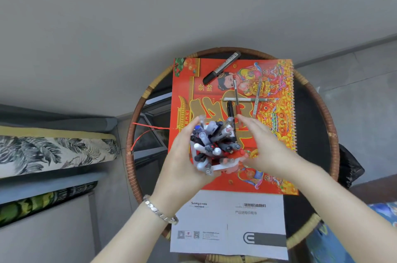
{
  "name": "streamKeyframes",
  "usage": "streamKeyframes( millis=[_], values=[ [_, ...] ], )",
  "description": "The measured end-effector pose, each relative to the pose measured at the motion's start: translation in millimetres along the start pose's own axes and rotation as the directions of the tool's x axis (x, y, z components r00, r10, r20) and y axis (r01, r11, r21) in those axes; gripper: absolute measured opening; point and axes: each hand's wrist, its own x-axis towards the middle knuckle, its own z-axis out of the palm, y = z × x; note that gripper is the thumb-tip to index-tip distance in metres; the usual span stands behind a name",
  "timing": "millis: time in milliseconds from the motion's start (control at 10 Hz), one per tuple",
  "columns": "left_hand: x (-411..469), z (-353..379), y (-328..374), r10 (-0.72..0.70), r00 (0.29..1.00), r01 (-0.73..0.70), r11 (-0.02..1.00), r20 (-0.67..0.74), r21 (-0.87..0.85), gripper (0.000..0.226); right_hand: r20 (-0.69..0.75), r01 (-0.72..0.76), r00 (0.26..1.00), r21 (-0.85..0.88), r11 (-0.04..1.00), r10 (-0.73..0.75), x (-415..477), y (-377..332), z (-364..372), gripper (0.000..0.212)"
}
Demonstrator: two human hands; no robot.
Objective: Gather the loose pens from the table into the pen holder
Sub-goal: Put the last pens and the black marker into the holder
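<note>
1. Left hand, palm turned inward, wrapped around the left side of a pen holder crammed with white, grey, black and red pens; fingers curled up around the bundle, gripping it.
2. Holder body itself mostly hidden under the pens and the hands, so its shape cannot be told.
3. Left forearm rising from the lower left, wrist bent slightly, with a silver link bracelet around it.
4. Right hand pressed flat against the right side of the same bundle, fingers straight and together, pointing up and left; not closed, only cupping.
5. Right forearm entering from the lower right corner.
6. Just beyond the right fingertips: a thin black pen and a red-capped pen lying loose, crossed by a white pen lying sideways.
7. Further right of those, a clear slim pen, tilted.
8. Well beyond both hands, a thick black marker, lying diagonally.
9. All loose pens resting on a red and gold spiral-bound calendar, spread beneath both hands.
10. Under the wrists, a white printed leaflet; everything on a round dark table with a woven rattan rim.
</note>
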Motion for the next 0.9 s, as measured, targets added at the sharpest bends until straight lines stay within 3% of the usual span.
streamKeyframes(
  millis=[100, 200, 300, 400, 500, 600, 700, 800, 900],
  values=[
    [1, -7, -5, -0.061, 0.994, 0.056, 0.997, -0.095, -0.046, 0.093, -0.271, -0.160, 0.949, 0.022, 0.987, 0.160, 34, 0, -1, 0.068],
    [-1, -19, 1, -0.033, 0.988, 0.038, 0.999, -0.149, 0.034, 0.098, -0.375, -0.305, 0.878, 0.044, 0.951, 0.299, 77, -3, 9, 0.056],
    [-3, -23, 14, -0.099, 0.987, 0.074, 0.978, -0.128, -0.193, 0.084, -0.399, -0.392, 0.843, 0.006, 0.920, 0.362, 99, -2, 25, 0.050],
    [-4, -24, 9, -0.108, 0.983, 0.083, 0.983, -0.151, -0.164, 0.089, -0.404, -0.390, 0.837, 0.033, 0.920, 0.369, 101, 4, 34, 0.033],
    [-7, -25, 9, -0.137, 0.969, 0.093, 0.974, -0.204, -0.208, 0.088, -0.303, -0.219, 0.920, 0.125, 0.968, 0.247, 90, 13, 37, 0.022],
    [-9, -25, 8, -0.132, 0.972, 0.085, 0.969, -0.195, -0.232, 0.087, -0.302, -0.131, 0.936, 0.175, 0.976, 0.179, 71, 18, 34, 0.023],
    [-13, -23, 1, -0.182, 0.968, 0.123, 0.944, -0.172, -0.307, 0.080, -0.270, -0.161, 0.945, 0.115, 0.980, 0.186, 53, 26, 35, 0.014],
    [-17, -23, -7, -0.148, 0.966, 0.139, 0.989, -0.212, -0.055, 0.095, -0.255, -0.188, 0.949, 0.018, 0.982, 0.186, 55, 26, 43, 0.024],
    [-20, -25, -8, -0.146, 0.966, 0.140, 0.989, -0.214, -0.042, 0.095, -0.198, -0.189, 0.966, -0.110, 0.976, 0.165, 61, 21, 52, 0.036]
  ],
)
